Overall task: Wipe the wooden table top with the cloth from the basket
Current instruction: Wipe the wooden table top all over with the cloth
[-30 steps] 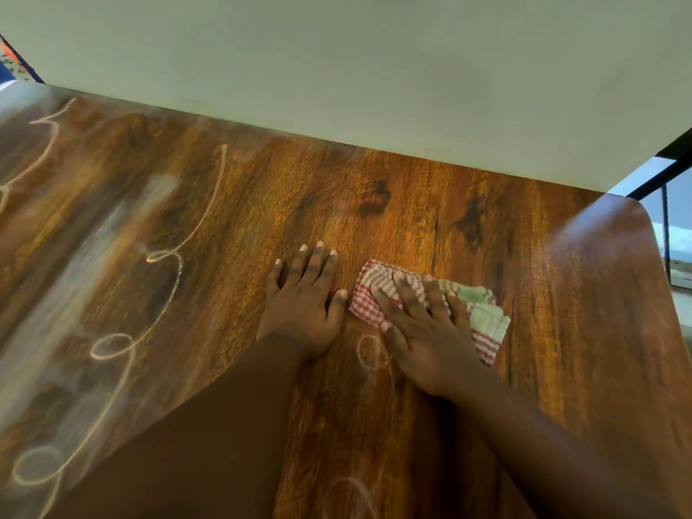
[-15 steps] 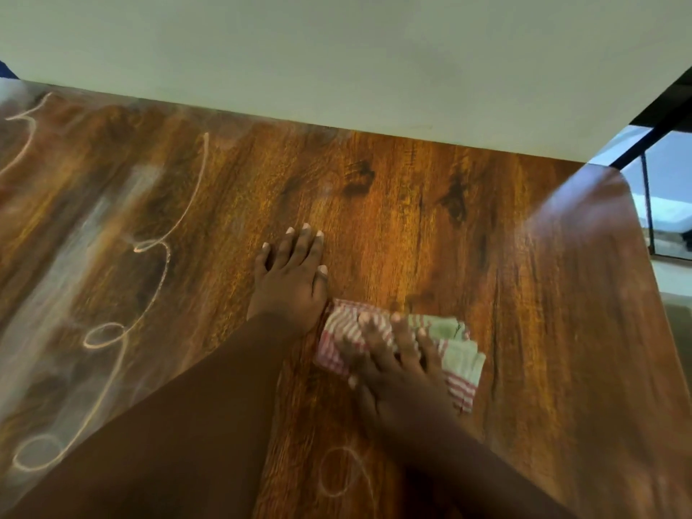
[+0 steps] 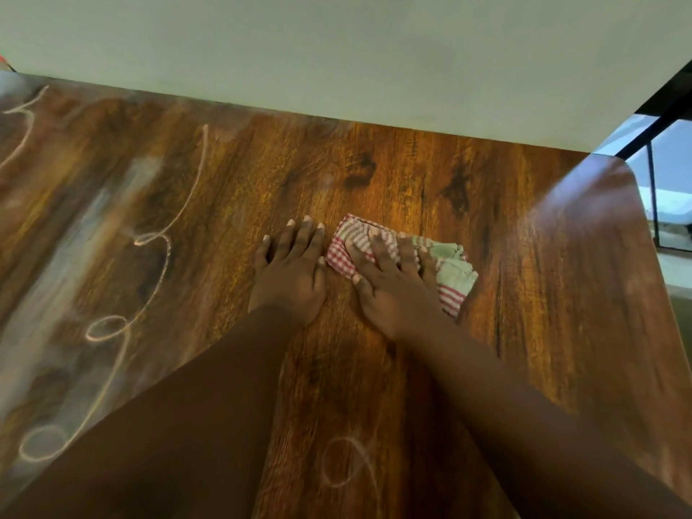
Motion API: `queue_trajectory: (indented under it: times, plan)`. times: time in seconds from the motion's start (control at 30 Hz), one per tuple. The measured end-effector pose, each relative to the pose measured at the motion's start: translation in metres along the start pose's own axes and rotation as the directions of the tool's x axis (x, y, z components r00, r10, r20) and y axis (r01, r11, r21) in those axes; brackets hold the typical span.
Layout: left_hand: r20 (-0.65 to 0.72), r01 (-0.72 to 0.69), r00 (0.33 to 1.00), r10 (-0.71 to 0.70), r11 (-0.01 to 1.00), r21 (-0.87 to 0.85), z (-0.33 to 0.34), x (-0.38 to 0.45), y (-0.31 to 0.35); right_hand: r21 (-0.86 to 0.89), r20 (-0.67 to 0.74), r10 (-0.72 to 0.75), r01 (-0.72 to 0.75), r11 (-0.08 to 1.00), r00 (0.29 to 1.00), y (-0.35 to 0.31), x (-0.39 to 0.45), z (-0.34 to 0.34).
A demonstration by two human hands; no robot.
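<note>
A folded cloth [image 3: 455, 273], red-and-white checked with pale green stripes, lies flat on the wooden table top [image 3: 374, 174] near the middle. My right hand [image 3: 393, 282] presses down on it with fingers spread over the fabric. Just left of the cloth, my left hand [image 3: 290, 273] rests palm down on the bare wood, holding nothing. White chalk-like loops [image 3: 146, 241] run down the left part of the table, and another loop [image 3: 346, 462] lies near the front. The basket is out of view.
A pale wall [image 3: 337, 50] runs along the table's far edge. The table's rounded right corner [image 3: 621, 170] borders a dark-framed window [image 3: 670, 174]. A whitish smear [image 3: 75, 256] covers the left part of the table top.
My right hand pulled the cloth toward me half a second ago, then pushed it back away from me. My left hand stayed flat beside it.
</note>
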State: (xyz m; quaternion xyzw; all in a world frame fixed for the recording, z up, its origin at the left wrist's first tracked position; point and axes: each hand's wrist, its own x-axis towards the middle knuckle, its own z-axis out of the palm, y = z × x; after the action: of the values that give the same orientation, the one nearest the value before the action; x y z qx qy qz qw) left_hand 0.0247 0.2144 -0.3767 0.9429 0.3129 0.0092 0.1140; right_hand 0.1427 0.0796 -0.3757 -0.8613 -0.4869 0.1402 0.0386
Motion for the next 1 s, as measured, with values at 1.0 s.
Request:
queue_trajectory:
  times: [1.0]
  plan:
    - [-0.017,-0.141,0.99,0.141,0.99,0.004,-0.011,-0.024,0.006,0.044,0.047,-0.174,0.172,0.984,0.984,-0.086,-0.262,0.061]
